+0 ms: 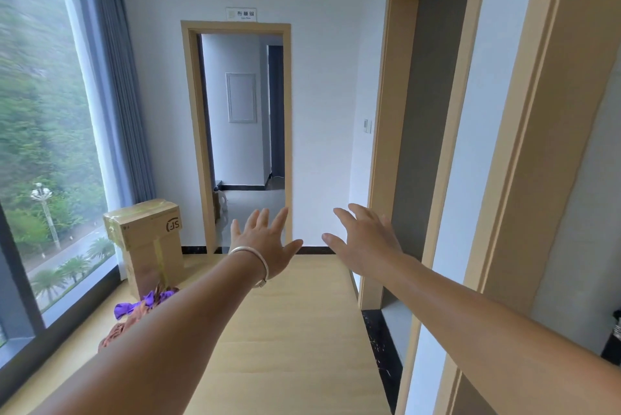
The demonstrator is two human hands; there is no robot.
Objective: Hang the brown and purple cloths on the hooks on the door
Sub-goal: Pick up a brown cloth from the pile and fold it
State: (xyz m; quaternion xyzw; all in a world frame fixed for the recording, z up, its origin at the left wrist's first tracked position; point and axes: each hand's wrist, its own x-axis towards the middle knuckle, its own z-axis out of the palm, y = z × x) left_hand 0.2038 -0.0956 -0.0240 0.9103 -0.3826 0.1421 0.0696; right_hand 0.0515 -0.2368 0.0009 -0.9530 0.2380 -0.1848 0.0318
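Both forearms extended; left grip [265, 240] and right grip [364, 240] released, fingers spread. Crumpled purple cloth [141, 303] and brown cloth [116, 334] lie below-left, beside taped cardboard box [148, 236].

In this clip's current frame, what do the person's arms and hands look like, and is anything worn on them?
Both arms are bare, with no sleeves in view. The left hand has a thin silver bangle round its wrist. The right hand wears nothing visible: no glove, ring or watch.

Purple cloth [134, 305], brown cloth [116, 330], tan box [144, 230], blue-grey curtain [111, 78].
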